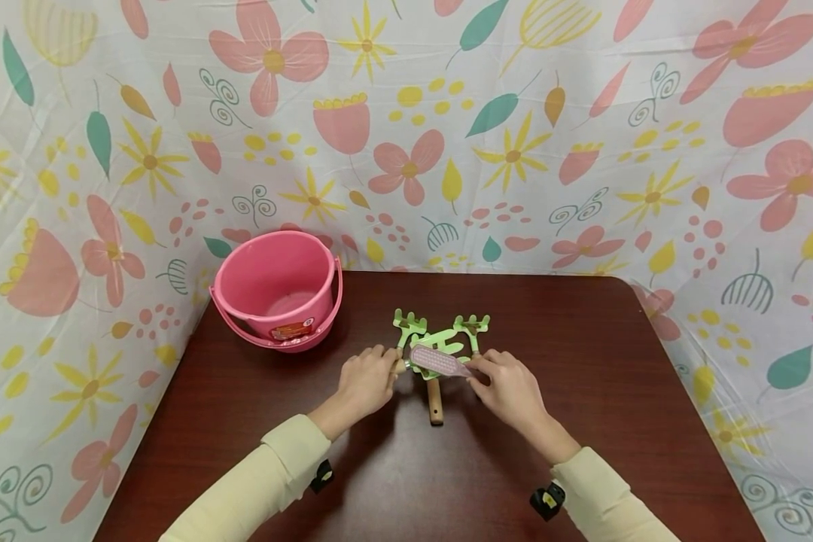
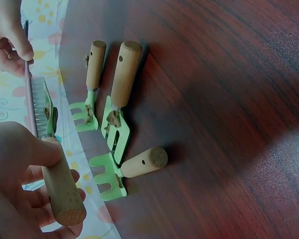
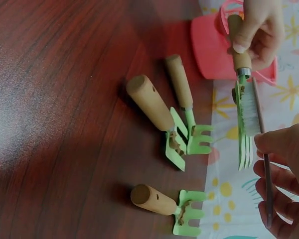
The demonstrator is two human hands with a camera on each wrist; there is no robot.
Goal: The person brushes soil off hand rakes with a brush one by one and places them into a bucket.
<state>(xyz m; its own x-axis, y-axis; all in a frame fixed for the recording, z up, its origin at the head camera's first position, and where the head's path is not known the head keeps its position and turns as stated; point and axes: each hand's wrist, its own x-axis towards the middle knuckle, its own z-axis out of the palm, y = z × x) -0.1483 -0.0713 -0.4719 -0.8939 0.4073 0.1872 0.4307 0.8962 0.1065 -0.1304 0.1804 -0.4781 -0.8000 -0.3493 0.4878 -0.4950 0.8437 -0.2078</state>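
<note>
My left hand (image 1: pixel 366 380) grips the wooden handle of a green hand fork (image 3: pixel 242 149), whose long prongs are seen edge-on in the right wrist view. Brown dirt sticks near its neck. My right hand (image 1: pixel 511 388) pinches the thin handle of a pale pink brush (image 1: pixel 436 361). Its white bristles (image 3: pixel 249 112) lie against the fork's face. Below them on the table are two small green rakes (image 1: pixel 409 324) (image 1: pixel 473 324) and a green slotted trowel (image 3: pixel 173 149), all with wooden handles and brown dirt on their heads. The brush partly hides the fork in the head view.
A pink bucket (image 1: pixel 278 275) with its handle lowered stands at the table's back left. The dark wooden table (image 1: pixel 583 339) ends at a flower-patterned cloth (image 1: pixel 406 165) behind it. A black wrist camera sits under each sleeve.
</note>
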